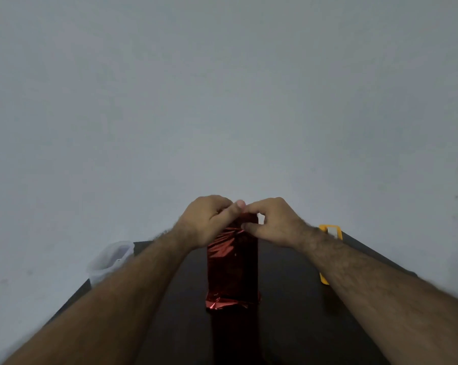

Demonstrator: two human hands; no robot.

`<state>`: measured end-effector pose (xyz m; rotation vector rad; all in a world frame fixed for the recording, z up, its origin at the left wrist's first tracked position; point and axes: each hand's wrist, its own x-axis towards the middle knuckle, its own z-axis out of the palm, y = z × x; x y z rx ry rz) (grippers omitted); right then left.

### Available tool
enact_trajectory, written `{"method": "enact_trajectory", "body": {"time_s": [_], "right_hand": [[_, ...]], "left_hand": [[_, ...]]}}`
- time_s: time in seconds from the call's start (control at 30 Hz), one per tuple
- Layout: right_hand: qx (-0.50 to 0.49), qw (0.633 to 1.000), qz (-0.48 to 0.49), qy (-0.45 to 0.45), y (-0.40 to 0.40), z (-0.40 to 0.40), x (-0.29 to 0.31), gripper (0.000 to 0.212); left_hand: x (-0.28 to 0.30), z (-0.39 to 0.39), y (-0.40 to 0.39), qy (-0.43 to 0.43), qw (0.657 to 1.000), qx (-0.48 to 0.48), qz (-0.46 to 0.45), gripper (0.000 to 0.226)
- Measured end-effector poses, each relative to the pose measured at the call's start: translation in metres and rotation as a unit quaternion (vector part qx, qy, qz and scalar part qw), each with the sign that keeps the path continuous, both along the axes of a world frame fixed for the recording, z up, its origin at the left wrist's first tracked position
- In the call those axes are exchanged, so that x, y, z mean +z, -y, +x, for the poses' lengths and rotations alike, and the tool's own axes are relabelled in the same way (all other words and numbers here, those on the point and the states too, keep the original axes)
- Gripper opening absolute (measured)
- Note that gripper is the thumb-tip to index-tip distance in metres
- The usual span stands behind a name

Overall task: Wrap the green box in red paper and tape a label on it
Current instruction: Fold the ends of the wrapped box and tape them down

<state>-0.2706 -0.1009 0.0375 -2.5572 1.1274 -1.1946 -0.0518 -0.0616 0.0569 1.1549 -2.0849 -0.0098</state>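
Observation:
A tall box wrapped in shiny red paper stands upright in the middle of the dark table. No green shows through the wrapping. Both hands work at its top end. My left hand has its fingers curled over the top left, pinching the crumpled red paper there. My right hand pinches the paper at the top right, thumb pressed against the near face. The fingertips of both hands meet above the box. The paper at the box's foot is creased and flares out.
A clear plastic container sits at the table's far left corner. A yellow tape dispenser with white tape lies at the far right, partly behind my right forearm. A plain grey wall rises behind the table.

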Motion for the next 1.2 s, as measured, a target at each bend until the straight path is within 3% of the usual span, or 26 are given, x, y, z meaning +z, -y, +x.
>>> {"method": "enact_trajectory", "body": {"time_s": [0.13, 0.23, 0.3, 0.4, 0.5, 0.6, 0.73, 0.8, 0.9, 1.1, 1.2], "right_hand": [[0.003, 0.999, 0.034, 0.042, 0.001, -0.001, -0.001, 0.041], [-0.003, 0.986, 0.094, 0.14, 0.002, -0.007, -0.009, 0.043], [-0.03, 0.955, 0.164, 0.246, 0.004, -0.019, -0.014, 0.039], [-0.169, 0.9, 0.209, 0.342, 0.004, -0.055, -0.024, 0.04], [-0.366, 0.862, 0.212, 0.281, 0.008, -0.099, -0.034, 0.036], [-0.48, 0.814, 0.263, 0.194, 0.013, -0.124, -0.046, 0.036], [-0.433, 0.751, 0.377, 0.326, 0.031, -0.137, -0.057, 0.055], [-0.418, 0.723, 0.427, 0.348, 0.041, -0.144, -0.059, 0.056], [-0.422, 0.715, 0.453, 0.326, 0.06, -0.156, -0.062, 0.046], [-0.428, 0.707, 0.471, 0.308, 0.081, -0.175, -0.081, 0.033], [-0.424, 0.711, 0.458, 0.325, 0.071, -0.163, -0.077, 0.045]], "left_hand": [[-0.02, -0.005, 0.003, 0.011, 0.994, 0.08, -0.074, 0.069], [-0.027, -0.013, 0.005, 0.004, 0.985, 0.111, -0.133, 0.067], [-0.03, -0.015, 0.005, -0.007, 0.983, 0.11, -0.147, 0.064], [-0.036, -0.013, 0.005, -0.059, 0.986, 0.097, -0.124, 0.058], [-0.032, -0.004, 0.009, -0.148, 0.988, 0.039, -0.019, 0.05], [-0.029, 0.004, 0.013, -0.141, 0.99, 0.011, -0.001, 0.048], [-0.032, 0.007, 0.015, -0.109, 0.993, -0.01, -0.043, 0.042], [-0.034, 0.005, 0.013, -0.126, 0.991, -0.014, -0.047, 0.057], [-0.029, 0.001, 0.012, -0.18, 0.983, 0.038, -0.004, 0.066], [-0.022, 0.001, 0.013, -0.085, 0.993, 0.077, -0.011, 0.025], [-0.028, 0.004, 0.009, -0.053, 0.995, 0.061, -0.052, 0.026]]}}
